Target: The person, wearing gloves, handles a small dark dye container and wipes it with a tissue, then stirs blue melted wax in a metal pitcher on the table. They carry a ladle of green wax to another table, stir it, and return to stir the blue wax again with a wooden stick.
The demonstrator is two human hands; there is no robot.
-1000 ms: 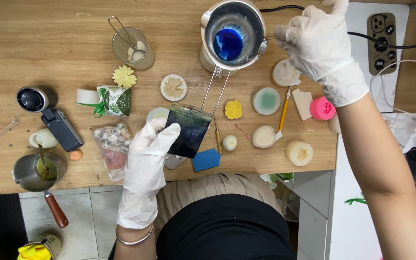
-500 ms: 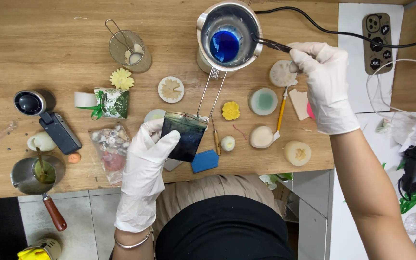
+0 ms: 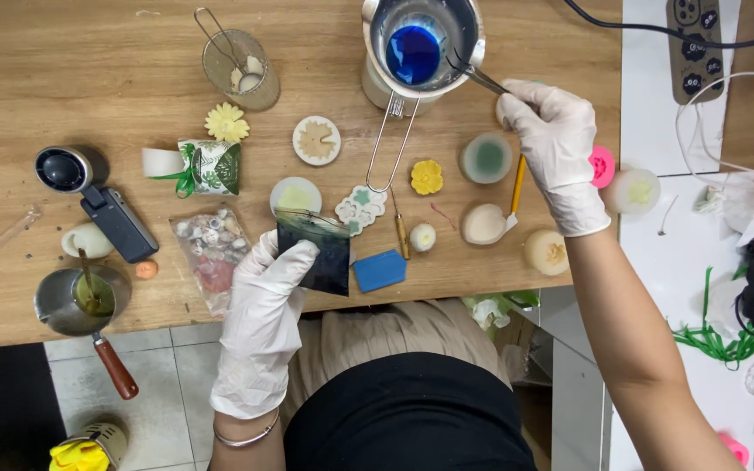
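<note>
A steel melting pot of blue liquid [image 3: 419, 48] stands at the wooden worktop's [image 3: 63, 78] far edge. The gloved right hand [image 3: 554, 144] pinches thin metal tweezers [image 3: 475, 74] whose tips reach over the pot's rim. Near the front edge, the gloved left hand [image 3: 265, 305] grips a small dark plastic pouch [image 3: 314, 253], beside a blue tag-shaped piece [image 3: 380, 270].

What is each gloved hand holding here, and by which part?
The left hand grips a dark square bag by its lower left edge. The right hand pinches metal tweezers by their rear end, tips inside the metal pot.
</note>
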